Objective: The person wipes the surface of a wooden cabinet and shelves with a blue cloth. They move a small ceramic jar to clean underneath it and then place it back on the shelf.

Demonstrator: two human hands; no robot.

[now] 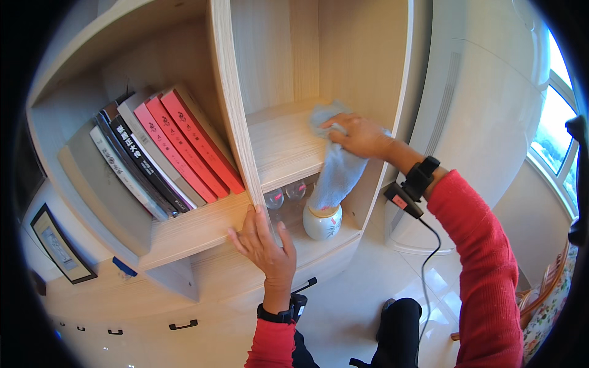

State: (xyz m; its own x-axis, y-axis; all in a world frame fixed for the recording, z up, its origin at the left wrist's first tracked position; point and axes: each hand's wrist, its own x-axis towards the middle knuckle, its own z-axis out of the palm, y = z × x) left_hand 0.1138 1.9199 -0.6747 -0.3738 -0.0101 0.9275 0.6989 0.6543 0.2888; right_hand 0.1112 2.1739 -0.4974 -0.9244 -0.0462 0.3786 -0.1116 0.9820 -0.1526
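My right hand [361, 135] presses a light blue cloth [343, 172] onto a wooden shelf board [285, 142] of the cabinet. The cloth's lower part hangs over the board's front edge, down to a white decorated ceramic jar [323, 223] on the level below. My left hand [269, 244] has its fingers spread and rests at the lower end of the upright wooden divider [232, 92], holding nothing. Left of the divider, several books [161, 152] lean on another shelf, some with red spines.
Glasses [295, 188] stand behind the jar. A framed picture [62, 246] is at the far left. Black drawer handles [183, 324] stick out below. A tall white appliance [474, 115] is right of the cabinet, with a floral chair [552, 303] at the lower right. A cable hangs from my right wrist.
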